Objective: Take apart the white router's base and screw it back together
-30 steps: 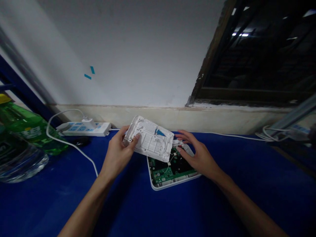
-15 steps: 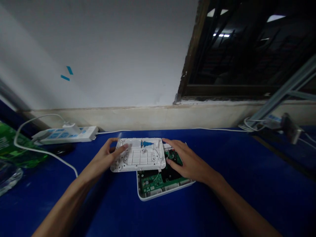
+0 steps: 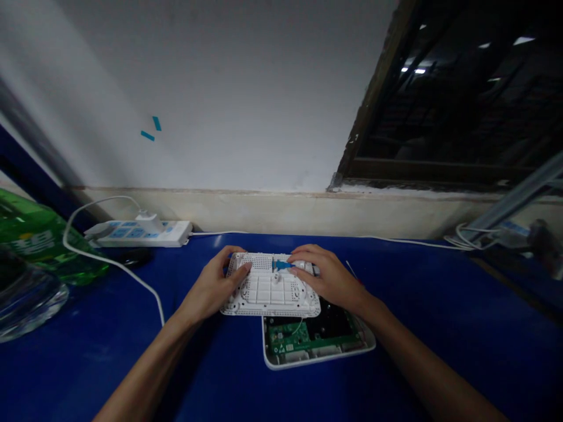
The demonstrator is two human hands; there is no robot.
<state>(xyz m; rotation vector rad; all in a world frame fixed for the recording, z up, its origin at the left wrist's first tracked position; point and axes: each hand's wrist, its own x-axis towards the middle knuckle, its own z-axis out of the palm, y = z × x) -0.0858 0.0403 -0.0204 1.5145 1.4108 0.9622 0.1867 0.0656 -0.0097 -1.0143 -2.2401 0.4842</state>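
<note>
My left hand (image 3: 220, 281) grips the left side of a white perforated plastic cover (image 3: 264, 296), thumb on its ribbed inner face. A small blue fibre-optic connector (image 3: 282, 265) lies near the cover's upper edge. My right hand (image 3: 328, 272) is closed, its thumb and fingertips pinching the right end of this connector. Below and partly behind the cover, a white housing (image 3: 281, 366) rests on the table, with a green circuit board (image 3: 303, 349) inside. A thin light wire shows between cover and board. The board's upper part is hidden.
A white power strip (image 3: 180, 233) with a plugged-in adapter (image 3: 149, 223) sits at the back left; its white cable (image 3: 118, 266) loops forward. Green bottles (image 3: 44, 240) stand at far left, beside a clear plastic one (image 3: 44, 305). A metal frame (image 3: 505, 205) and coiled cable are at right.
My right hand has moved from beside the cover onto the blue connector. My left hand keeps its grip on the cover. The whole view has shifted, with things appearing further right.
</note>
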